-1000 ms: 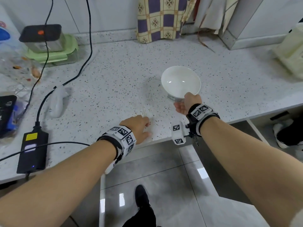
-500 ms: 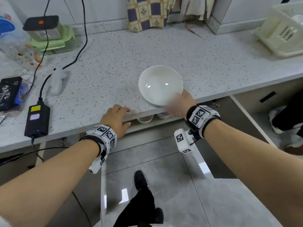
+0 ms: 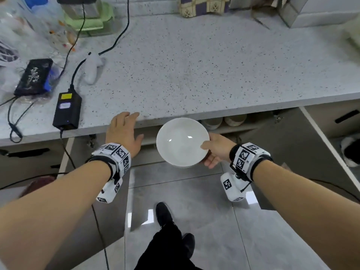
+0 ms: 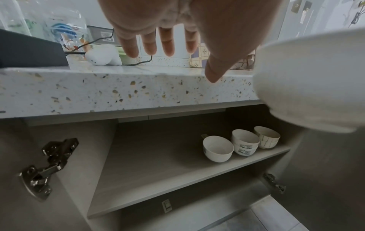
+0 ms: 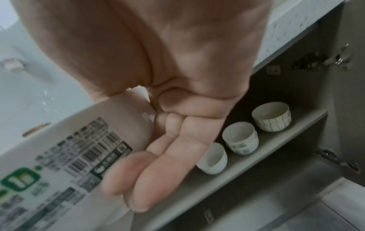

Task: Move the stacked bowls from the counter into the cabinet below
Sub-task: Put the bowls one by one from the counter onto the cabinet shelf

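Note:
My right hand (image 3: 212, 151) holds a white bowl (image 3: 182, 141) by its right rim, thumb on top and fingers underneath, in the air just below the counter edge (image 3: 194, 112) and in front of the open cabinet. The right wrist view shows a printed label on the bowl's underside (image 5: 79, 156) with my fingers (image 5: 158, 171) pressed against it. My left hand (image 3: 124, 127) lies flat with straight fingers at the counter edge, holding nothing. On the cabinet shelf (image 4: 158, 164) stand one single bowl (image 4: 217, 148) and two short stacks of bowls (image 4: 245, 143).
Both cabinet doors stand open, the right door (image 3: 288, 152) beside my right arm. A black power adapter (image 3: 67, 110) with cables, a dark box (image 3: 33, 76), a white gadget (image 3: 93, 67) and food containers (image 3: 87, 18) occupy the counter's left side. Grey floor tiles (image 3: 194, 201) lie below.
My right hand has carried the bowl off the counter, down past its edge, level with the cabinet opening. My left hand has slid from the countertop to its front edge.

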